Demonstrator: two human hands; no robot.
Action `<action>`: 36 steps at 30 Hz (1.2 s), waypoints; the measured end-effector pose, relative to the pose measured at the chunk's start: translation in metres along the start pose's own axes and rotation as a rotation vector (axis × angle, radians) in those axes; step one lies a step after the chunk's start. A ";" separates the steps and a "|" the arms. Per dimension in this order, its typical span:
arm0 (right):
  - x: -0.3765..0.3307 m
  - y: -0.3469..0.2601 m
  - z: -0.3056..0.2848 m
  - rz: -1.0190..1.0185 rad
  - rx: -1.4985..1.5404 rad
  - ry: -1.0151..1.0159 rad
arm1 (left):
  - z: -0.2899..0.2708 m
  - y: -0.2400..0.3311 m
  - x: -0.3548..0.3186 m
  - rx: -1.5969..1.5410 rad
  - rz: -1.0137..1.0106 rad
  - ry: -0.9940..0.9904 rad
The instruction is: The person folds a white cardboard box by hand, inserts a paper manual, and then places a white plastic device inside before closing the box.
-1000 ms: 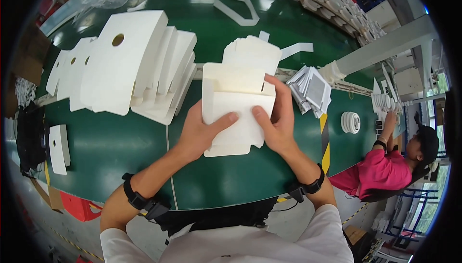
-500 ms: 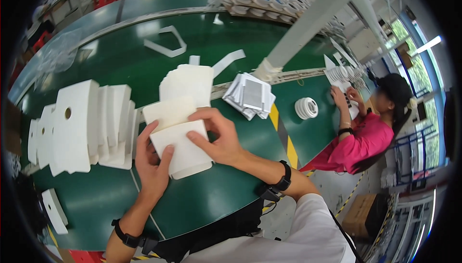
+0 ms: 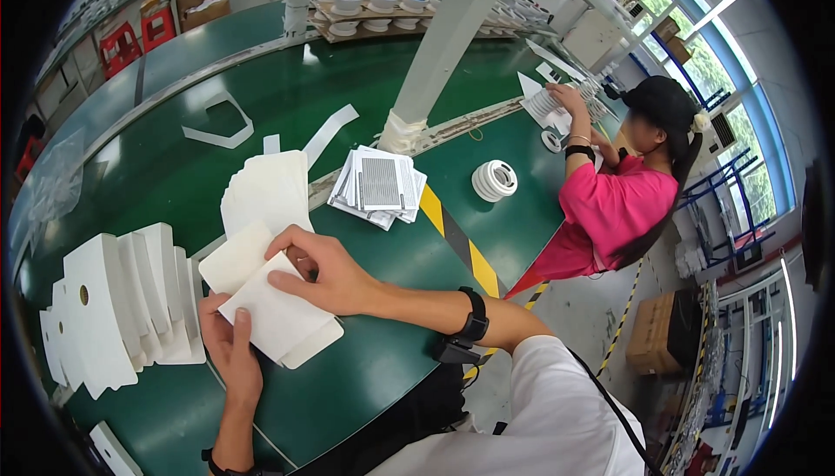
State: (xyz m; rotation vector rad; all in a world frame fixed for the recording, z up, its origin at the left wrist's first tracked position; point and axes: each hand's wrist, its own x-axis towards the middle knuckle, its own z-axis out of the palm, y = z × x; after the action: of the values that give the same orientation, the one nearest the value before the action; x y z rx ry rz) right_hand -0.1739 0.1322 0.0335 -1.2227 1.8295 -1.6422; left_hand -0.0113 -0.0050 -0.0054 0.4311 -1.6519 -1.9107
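Note:
Between my two hands is a folded white cardboard piece (image 3: 283, 324), held tilted above the near side of the green table. Its upper flap (image 3: 233, 258) stands away at the far left edge. My left hand (image 3: 233, 350) grips the lower left edge, thumb on the front face and fingers behind. My right hand (image 3: 320, 274) pinches the upper right edge, its thumb flat on the face and its fingers curled over the top. Just beyond lies a fanned stack of white cardboard sheets (image 3: 268, 191). To the left stands a row of flat white cardboard boxes (image 3: 104, 302), one with a round hole.
A pile of printed sheets (image 3: 383, 182) lies beyond my right hand. White rings (image 3: 494, 180) are stacked past the yellow-black tape (image 3: 459, 241). A pale post (image 3: 448, 50) rises from the table. A co-worker in pink (image 3: 617, 193) works at the right. Paper strips (image 3: 330, 132) lie farther back.
The view has swung right, so the table's things appear farther left. The cardboard piece has tilted between my hands, and both hands still hold it. The co-worker's hands have shifted.

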 end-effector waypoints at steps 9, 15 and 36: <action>-0.002 0.007 0.004 -0.188 -0.089 0.033 | 0.000 0.006 0.004 -0.099 -0.041 -0.074; -0.002 -0.011 -0.004 -0.131 -0.054 0.237 | 0.039 0.032 0.008 0.277 0.320 0.201; -0.002 -0.002 0.003 -0.109 -0.014 0.200 | 0.016 0.019 0.009 -0.464 -0.255 0.035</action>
State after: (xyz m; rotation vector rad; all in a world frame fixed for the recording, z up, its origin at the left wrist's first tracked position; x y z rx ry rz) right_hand -0.1701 0.1327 0.0338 -1.2218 1.9240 -1.8737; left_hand -0.0240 0.0012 0.0170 0.4954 -1.1184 -2.3742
